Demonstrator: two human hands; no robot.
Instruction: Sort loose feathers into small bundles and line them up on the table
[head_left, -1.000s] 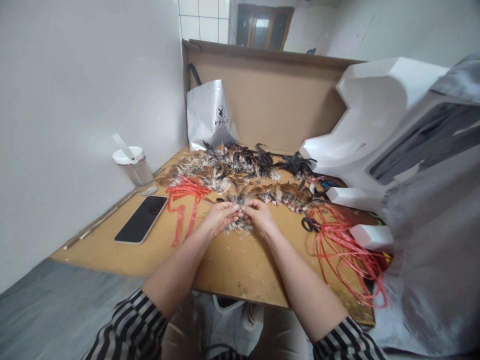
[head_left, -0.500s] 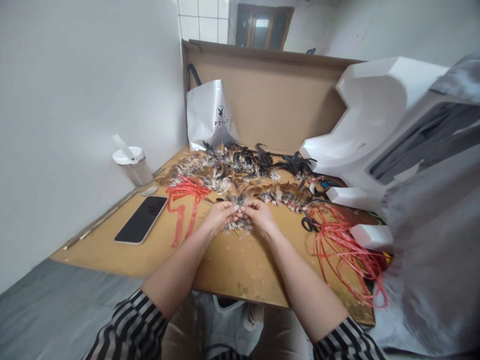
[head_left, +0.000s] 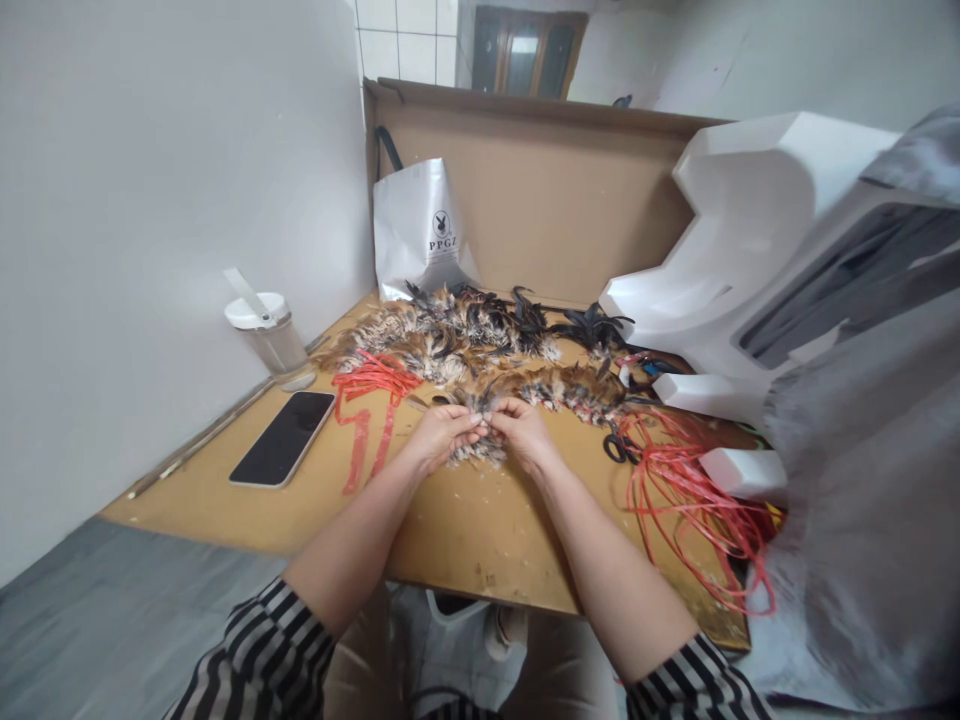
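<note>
Over the middle of the table (head_left: 480, 540), my left hand (head_left: 444, 435) and my right hand (head_left: 523, 432) meet fingertip to fingertip, both pinched closed. Between their fingers are brown-grey feathers (head_left: 484, 392), whose tips fan out beyond the hands. Pale, fluffy feathers (head_left: 478, 452) lie directly under the fingers. The exact spot each hand grips is small and partly hidden by the thumbs. Just behind to the right runs a row of brown feather bundles (head_left: 577, 390) with red bits at their lower ends.
Farther back lie more feathers (head_left: 450, 335) and a silver bag (head_left: 420, 225). On the left are red plastic strips (head_left: 375, 378), a phone (head_left: 283, 438) and a lidded cup (head_left: 271, 340). Black-handled scissors (head_left: 616, 447), red strings (head_left: 690, 490) and white foam (head_left: 742, 200) occupy the right.
Both hands stay in nearly the same place, still pinching. Only a slight shift of the fingertips shows; the surrounding things have not moved.
</note>
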